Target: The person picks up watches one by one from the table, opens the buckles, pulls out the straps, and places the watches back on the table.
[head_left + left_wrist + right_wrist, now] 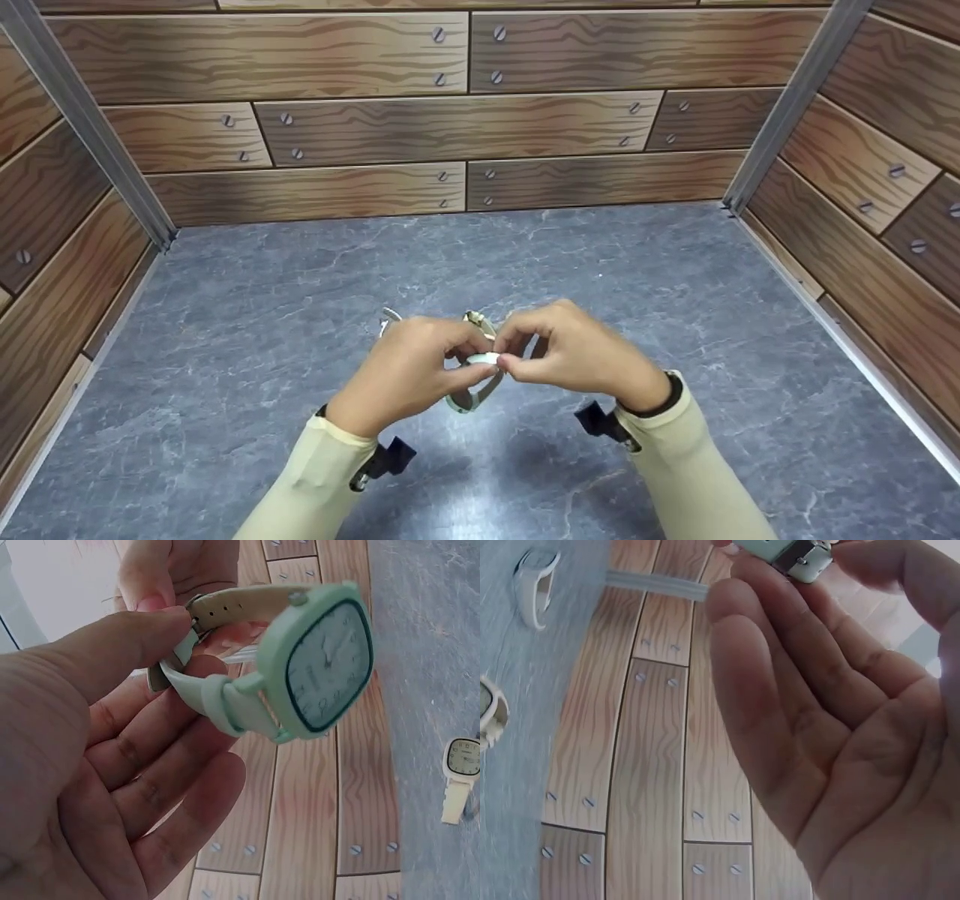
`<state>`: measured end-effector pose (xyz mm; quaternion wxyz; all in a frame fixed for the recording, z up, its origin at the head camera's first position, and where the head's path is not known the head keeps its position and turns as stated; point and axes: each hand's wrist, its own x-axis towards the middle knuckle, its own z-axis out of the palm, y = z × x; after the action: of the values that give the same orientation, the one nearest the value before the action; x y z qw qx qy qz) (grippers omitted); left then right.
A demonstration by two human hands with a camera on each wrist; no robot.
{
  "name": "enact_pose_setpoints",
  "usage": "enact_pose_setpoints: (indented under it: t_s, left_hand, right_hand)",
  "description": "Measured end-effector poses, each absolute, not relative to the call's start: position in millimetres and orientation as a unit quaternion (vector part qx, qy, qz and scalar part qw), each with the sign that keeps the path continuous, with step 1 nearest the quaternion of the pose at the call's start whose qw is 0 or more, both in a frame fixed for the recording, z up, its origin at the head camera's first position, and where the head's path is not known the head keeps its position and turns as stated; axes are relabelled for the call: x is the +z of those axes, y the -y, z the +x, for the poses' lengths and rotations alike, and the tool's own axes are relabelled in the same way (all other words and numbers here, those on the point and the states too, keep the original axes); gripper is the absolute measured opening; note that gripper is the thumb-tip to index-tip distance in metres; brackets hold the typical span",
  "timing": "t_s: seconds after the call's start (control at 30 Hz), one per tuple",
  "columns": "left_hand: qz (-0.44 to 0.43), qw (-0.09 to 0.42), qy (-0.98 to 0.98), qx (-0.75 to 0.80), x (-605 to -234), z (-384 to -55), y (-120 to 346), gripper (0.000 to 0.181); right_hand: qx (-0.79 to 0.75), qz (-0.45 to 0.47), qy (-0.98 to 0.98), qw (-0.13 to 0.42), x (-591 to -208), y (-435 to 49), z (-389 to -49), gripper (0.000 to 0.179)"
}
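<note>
A mint green wristwatch (330, 664) with a squarish case is held up between both hands, its strap looped round. My left hand (409, 367) pinches the strap (187, 686) between thumb and index finger near the buckle. In the left wrist view the other left fingers spread out below it. From the other side, my right hand (577, 352) pinches the strap by the metal buckle (799, 553) with thumb and fingertips. The watch case hangs nearest to me, its dial facing away from the hands. Part of the strap is hidden behind the fingers.
A cream wristwatch (463, 761) lies on the grey marbled table (300, 262) just beyond the hands. Further left is a white wristwatch (536, 585), partly behind the left hand in the head view. Wood-patterned walls (360, 52) enclose the back and sides.
</note>
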<state>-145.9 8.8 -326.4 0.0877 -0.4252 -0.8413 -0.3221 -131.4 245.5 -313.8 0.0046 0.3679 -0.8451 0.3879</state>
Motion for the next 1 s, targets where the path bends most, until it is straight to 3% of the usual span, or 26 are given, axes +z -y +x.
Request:
enact_pose_setpoints:
  t_s: [0.27,0.43,0.77,1.0]
  left_hand:
    - [-0.413,0.099,0.844,-0.327,-324,-146,-6,0.019]
    - [-0.391,0.055,0.836,-0.382,-324,-148,-5,0.017]
    - [-0.358,-0.023,0.798,-0.484,-323,-151,-5,0.008]
    - [-0.342,-0.041,0.754,-0.559,-325,-150,-8,0.005]
  right_hand:
    - [0.289,0.421,0.853,0.112,-317,-239,-131,0.012]
    - [0.210,0.465,0.837,0.198,-319,-239,-133,0.015]
    - [0.175,0.514,0.779,0.314,-320,-233,-136,0.017]
    - [0.182,0.505,0.752,0.382,-322,-226,-137,0.016]
